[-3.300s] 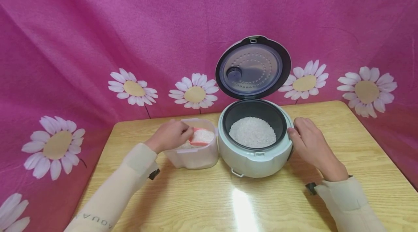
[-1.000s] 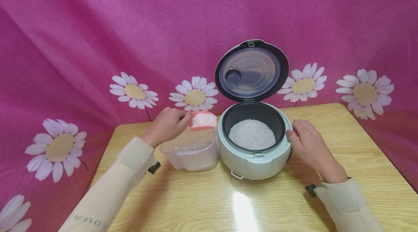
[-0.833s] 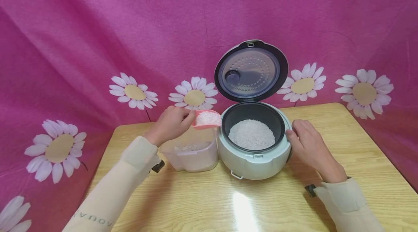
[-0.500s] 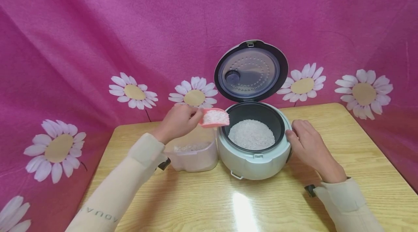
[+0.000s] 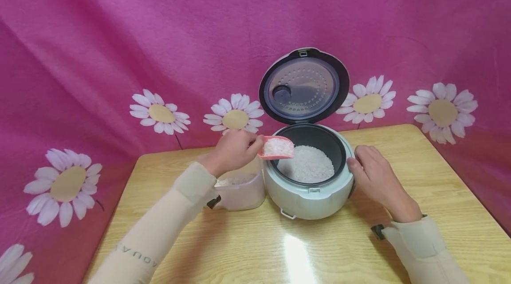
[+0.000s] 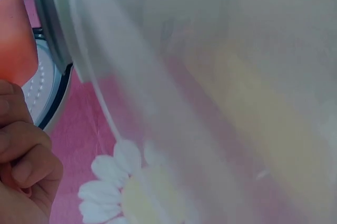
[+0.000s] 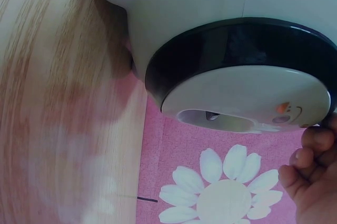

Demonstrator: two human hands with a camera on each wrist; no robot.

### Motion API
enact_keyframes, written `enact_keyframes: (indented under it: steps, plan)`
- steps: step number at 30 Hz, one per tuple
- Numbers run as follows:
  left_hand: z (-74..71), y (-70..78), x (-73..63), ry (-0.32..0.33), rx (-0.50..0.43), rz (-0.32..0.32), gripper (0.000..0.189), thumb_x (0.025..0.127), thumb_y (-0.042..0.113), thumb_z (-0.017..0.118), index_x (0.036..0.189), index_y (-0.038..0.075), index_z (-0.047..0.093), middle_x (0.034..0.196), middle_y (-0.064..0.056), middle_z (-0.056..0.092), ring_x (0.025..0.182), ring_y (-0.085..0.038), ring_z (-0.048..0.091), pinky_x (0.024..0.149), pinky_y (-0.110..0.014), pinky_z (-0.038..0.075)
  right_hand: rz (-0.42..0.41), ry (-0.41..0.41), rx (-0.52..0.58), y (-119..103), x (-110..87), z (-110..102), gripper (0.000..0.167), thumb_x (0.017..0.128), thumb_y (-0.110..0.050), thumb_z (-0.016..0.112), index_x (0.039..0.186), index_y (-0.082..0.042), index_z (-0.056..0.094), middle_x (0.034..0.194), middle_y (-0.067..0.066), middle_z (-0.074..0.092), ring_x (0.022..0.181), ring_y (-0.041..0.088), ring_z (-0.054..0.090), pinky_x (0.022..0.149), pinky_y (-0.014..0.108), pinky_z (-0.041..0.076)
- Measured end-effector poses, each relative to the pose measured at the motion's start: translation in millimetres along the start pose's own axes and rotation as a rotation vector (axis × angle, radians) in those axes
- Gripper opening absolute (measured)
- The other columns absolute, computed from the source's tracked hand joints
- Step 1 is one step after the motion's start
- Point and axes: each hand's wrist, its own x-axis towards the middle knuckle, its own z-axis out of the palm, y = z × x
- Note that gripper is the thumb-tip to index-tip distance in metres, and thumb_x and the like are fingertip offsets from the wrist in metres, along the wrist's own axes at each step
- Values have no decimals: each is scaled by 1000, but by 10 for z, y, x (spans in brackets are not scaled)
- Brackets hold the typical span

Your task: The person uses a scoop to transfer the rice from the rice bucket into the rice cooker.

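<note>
My left hand (image 5: 234,151) pinches the short handle end of a pink scoop (image 5: 276,157) heaped with white rice. The scoop is roughly level, its front over the left part of the rice cooker's dark pot (image 5: 293,132). White rice (image 5: 313,165) lies inside the pot. My right hand (image 5: 375,178) grips the right side of the pale mint rice cooker (image 5: 309,204), thumb at the rim. In the right wrist view curled fingers (image 7: 310,153) meet the cooker's edge. Close left of the cooker is a translucent rice container (image 5: 241,195), with some rice low inside.
The cooker's lid (image 5: 305,84) stands raised at the back, before a magenta cloth (image 5: 159,31) printed with white daisies. A wooden table (image 5: 255,253) carries everything. The container's clear wall (image 6: 210,103) fills much of the left wrist view.
The scoop was down in the container; my left hand has lifted it out full of rice and moved it right, until its front is over the pot. My right hand stays on the cooker.
</note>
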Motion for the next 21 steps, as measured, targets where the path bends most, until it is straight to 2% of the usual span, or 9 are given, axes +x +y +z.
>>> enact_keyframes:
  steps: [7, 13, 21]
  plan:
    - [93, 79, 53, -19, 7, 20, 44, 105, 34, 48, 67, 16, 64, 56, 3, 45, 55, -13, 44, 58, -26, 36, 6, -6, 0, -7, 15, -8, 13, 101, -19, 52, 93, -9, 52, 84, 6, 48, 88, 19, 43, 73, 37, 40]
    - [140, 160, 93, -8, 40, 61, 41, 104, 31, 49, 75, 15, 72, 60, 4, 57, 60, -14, 51, 61, -27, 40, 4, -9, -3, -1, 16, -9, 13, 101, -19, 52, 93, -9, 52, 84, 5, 48, 88, 19, 43, 72, 36, 40]
    - [231, 240, 121, 9, 167, 120, 40, 105, 31, 50, 76, 16, 73, 64, 3, 65, 60, -15, 56, 56, -27, 42, 4, -8, 4, 3, 2, -9, 12, 101, -19, 52, 93, -10, 53, 84, 5, 48, 88, 18, 43, 72, 36, 40]
